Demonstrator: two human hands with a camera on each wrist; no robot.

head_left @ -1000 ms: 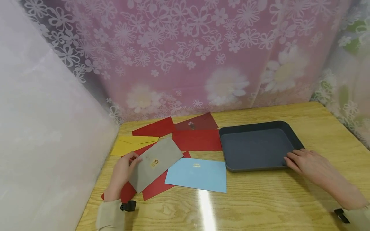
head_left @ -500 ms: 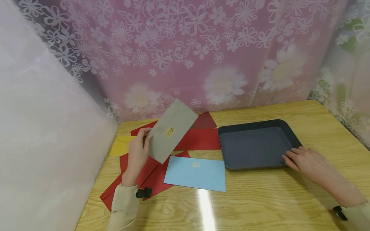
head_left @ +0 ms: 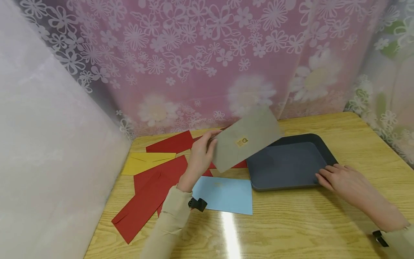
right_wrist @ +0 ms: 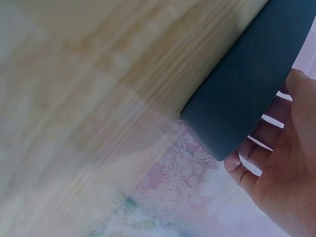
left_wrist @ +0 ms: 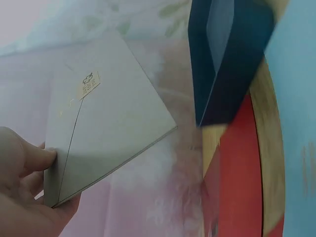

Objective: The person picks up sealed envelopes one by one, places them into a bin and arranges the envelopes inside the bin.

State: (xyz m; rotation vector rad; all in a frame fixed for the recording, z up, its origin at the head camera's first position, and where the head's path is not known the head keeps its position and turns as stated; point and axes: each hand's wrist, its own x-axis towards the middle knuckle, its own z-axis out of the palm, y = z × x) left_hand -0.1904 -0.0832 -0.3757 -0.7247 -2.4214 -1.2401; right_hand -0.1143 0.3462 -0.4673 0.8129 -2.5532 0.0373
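Observation:
In the head view my left hand (head_left: 199, 155) pinches a grey envelope (head_left: 257, 135) by its left end, thumb on the near face. The envelope, tilted and bearing a small gold print, is held above the table and overlaps the left back corner of a dark baking tray (head_left: 288, 167). The left wrist view shows the envelope's flap line (left_wrist: 74, 126) between thumb and fingers. My right hand (head_left: 344, 181) grips the tray's right front corner; in the right wrist view the fingers curl over the tray's rim (right_wrist: 232, 94).
Left of the tray, a light blue envelope (head_left: 231, 198), a yellow envelope (head_left: 147, 162) and several red envelopes (head_left: 142, 208) lie spread and partly overlapping on the wooden table (head_left: 275, 226). A floral curtain (head_left: 207, 64) hangs behind the table, and a pale sheet (head_left: 55, 151) hangs at the left.
My left hand has lifted the grey envelope off the pile and carried it right, to the tray's back left corner. Red envelopes beneath it are uncovered. My right hand stays on the tray.

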